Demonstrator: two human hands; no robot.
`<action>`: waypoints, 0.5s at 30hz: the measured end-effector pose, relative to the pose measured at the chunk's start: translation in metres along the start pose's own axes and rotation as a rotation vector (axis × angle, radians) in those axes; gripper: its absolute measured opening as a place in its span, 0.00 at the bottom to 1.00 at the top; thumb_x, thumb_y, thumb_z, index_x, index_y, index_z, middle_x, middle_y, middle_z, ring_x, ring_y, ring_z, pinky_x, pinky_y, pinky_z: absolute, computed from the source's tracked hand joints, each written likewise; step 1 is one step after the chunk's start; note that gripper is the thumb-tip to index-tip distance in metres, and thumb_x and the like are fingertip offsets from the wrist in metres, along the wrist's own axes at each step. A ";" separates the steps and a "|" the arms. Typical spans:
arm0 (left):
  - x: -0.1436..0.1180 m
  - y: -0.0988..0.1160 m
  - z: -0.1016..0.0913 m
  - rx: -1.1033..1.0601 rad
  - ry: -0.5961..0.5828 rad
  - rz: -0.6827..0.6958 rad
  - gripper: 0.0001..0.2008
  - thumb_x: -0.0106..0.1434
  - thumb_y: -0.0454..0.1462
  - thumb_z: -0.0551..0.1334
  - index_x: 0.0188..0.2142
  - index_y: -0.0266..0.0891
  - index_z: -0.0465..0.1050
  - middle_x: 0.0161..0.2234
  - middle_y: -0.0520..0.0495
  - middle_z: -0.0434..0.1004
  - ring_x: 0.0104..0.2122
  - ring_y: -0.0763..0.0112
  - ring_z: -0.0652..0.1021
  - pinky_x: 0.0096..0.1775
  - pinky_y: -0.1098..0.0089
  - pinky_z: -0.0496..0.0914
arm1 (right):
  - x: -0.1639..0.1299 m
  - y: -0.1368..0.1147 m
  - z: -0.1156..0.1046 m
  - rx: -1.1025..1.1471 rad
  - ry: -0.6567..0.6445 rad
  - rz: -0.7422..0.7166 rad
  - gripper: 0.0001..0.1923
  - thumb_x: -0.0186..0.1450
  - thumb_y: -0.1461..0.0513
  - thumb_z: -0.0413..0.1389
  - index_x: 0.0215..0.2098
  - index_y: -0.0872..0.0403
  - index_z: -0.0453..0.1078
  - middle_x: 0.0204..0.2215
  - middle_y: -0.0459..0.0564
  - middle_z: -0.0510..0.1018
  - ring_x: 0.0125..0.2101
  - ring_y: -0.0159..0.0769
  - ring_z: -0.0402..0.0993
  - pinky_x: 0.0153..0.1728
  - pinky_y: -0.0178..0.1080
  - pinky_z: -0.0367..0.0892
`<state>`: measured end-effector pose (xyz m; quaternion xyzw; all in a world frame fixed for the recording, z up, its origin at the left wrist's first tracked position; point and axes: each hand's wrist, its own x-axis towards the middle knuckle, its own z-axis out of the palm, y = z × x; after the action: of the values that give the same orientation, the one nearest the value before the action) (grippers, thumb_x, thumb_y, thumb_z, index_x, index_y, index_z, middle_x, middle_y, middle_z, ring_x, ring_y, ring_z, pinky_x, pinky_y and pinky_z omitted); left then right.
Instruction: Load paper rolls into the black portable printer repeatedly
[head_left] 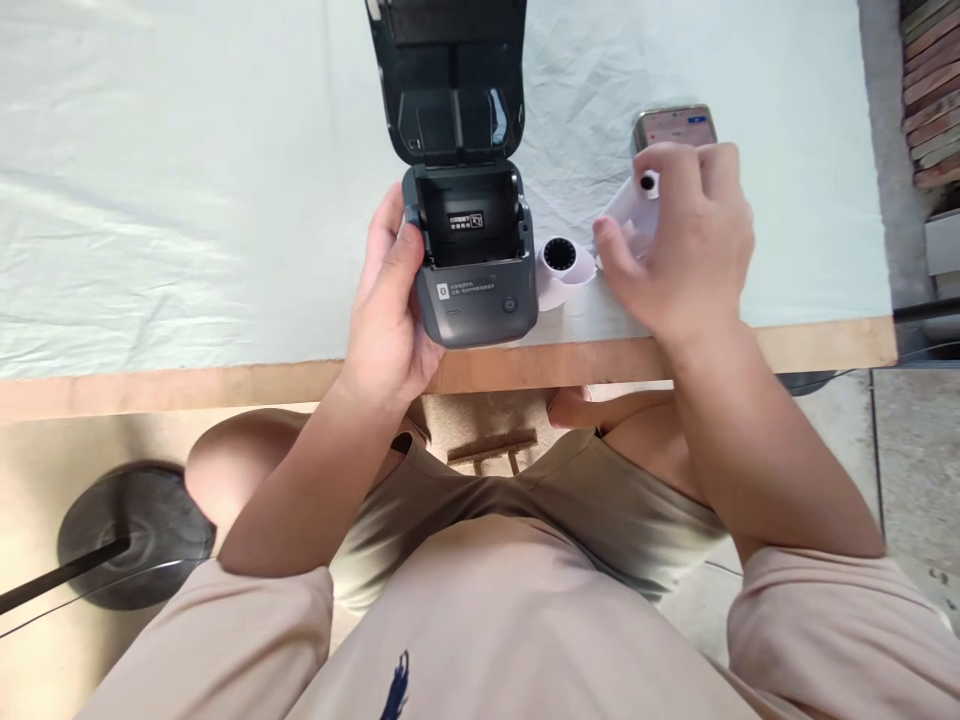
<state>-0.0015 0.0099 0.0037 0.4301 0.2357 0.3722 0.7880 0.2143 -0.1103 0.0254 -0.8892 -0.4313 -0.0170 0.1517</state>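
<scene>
My left hand (394, 310) holds a dark grey label printer (480, 305) from its left side, with the thumb on its edge. The printer's lid (454, 90) stands raised, and its roll bay shows no roll inside. Against the printer's right side is a white paper roll (551, 288) with a black core. My right hand (686, 235) is over another white roll (634, 215), which has a smaller dark core. Thumb and forefinger are spread on either side of this roll; the other fingertips are hidden. Just beyond that hand lies a phone (675, 124) with its screen lit.
A pale green cloth (225, 200) covers the table, whose wooden front edge (165, 388) runs in front of me. Stacked boards (932, 95) stand at the far right. On the floor at the left is a round black base (135, 535) with a pole.
</scene>
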 end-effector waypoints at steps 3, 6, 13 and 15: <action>0.000 -0.001 0.000 -0.011 -0.008 0.017 0.22 0.72 0.58 0.69 0.57 0.53 0.78 0.63 0.52 0.84 0.78 0.51 0.71 0.74 0.55 0.76 | 0.007 -0.021 0.001 -0.034 -0.040 0.034 0.23 0.71 0.59 0.65 0.63 0.42 0.70 0.60 0.56 0.75 0.60 0.59 0.77 0.61 0.64 0.74; 0.000 0.000 0.000 -0.036 -0.017 0.011 0.20 0.74 0.56 0.69 0.57 0.51 0.78 0.60 0.52 0.85 0.77 0.53 0.72 0.75 0.56 0.75 | 0.013 -0.025 0.011 -0.001 -0.022 -0.028 0.24 0.69 0.65 0.60 0.61 0.40 0.73 0.56 0.52 0.79 0.56 0.55 0.79 0.58 0.62 0.75; -0.003 0.002 0.001 -0.102 0.018 -0.027 0.14 0.78 0.47 0.64 0.58 0.49 0.78 0.61 0.50 0.84 0.76 0.53 0.73 0.76 0.50 0.73 | 0.031 0.002 0.021 0.450 0.322 -0.100 0.27 0.57 0.65 0.65 0.53 0.46 0.65 0.45 0.50 0.81 0.43 0.45 0.79 0.50 0.51 0.75; -0.005 0.004 0.002 -0.119 0.023 -0.051 0.14 0.77 0.46 0.65 0.59 0.49 0.78 0.61 0.49 0.84 0.80 0.53 0.68 0.78 0.49 0.71 | 0.040 0.010 0.011 0.557 0.385 -0.162 0.21 0.61 0.61 0.65 0.47 0.47 0.60 0.48 0.54 0.76 0.48 0.45 0.76 0.55 0.51 0.75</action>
<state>-0.0049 0.0060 0.0085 0.3721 0.2330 0.3701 0.8187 0.2458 -0.0823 0.0187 -0.7570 -0.4519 -0.0779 0.4655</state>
